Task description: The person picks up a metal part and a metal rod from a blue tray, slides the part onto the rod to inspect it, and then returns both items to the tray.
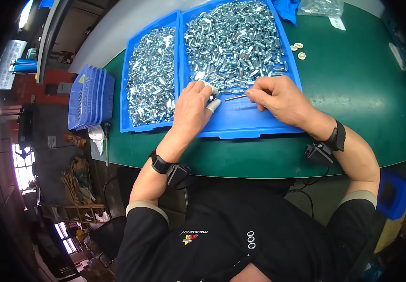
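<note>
My right hand [283, 101] is closed on a thin metal rod [235, 97], whose free tip points left toward my other hand. My left hand [192, 107], with pale covers on its thumb and a fingertip, curls over the near left part of the right blue tray [240, 133]. Its thumb and fingers come together around something small, mostly hidden. Heaped small shiny metal pieces [233, 40], elongated in shape, fill the far part of this tray. The near part, below my hands, shows bare blue bottom.
A second blue tray [124, 101] full of similar pieces stands alongside on the left. Stacked blue baskets [86, 98] sit at the green table's left edge. Small round pale pieces [301, 56], a blue cloth [286, 10] and a clear plastic bag [321, 7] lie at right.
</note>
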Action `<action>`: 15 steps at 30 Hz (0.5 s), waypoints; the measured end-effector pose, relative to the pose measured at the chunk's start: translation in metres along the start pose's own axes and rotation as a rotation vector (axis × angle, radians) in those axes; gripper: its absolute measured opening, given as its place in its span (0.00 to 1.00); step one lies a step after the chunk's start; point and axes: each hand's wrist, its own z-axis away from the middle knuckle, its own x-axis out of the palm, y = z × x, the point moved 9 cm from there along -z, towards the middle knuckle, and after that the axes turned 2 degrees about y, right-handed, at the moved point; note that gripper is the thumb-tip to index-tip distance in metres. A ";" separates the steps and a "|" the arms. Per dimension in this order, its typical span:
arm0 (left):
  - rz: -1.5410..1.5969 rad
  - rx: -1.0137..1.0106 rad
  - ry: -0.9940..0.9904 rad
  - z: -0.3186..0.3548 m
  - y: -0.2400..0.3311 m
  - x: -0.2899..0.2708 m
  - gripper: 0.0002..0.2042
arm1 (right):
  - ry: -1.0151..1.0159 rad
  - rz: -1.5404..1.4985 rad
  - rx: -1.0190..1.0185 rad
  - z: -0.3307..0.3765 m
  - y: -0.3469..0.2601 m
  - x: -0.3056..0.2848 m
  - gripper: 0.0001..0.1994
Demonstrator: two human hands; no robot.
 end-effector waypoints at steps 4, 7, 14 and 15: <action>-0.058 -0.042 0.006 -0.001 0.000 0.005 0.10 | 0.000 0.001 0.002 0.001 0.003 0.001 0.15; -0.037 -0.080 0.032 0.000 -0.002 0.003 0.09 | 0.002 0.008 -0.015 0.001 0.004 0.001 0.15; 0.859 -0.528 0.057 0.011 -0.023 0.012 0.15 | 0.034 0.033 -0.075 0.001 -0.001 -0.002 0.17; 0.985 -0.558 0.031 0.009 -0.016 0.015 0.18 | 0.032 0.033 -0.072 0.001 0.000 -0.002 0.17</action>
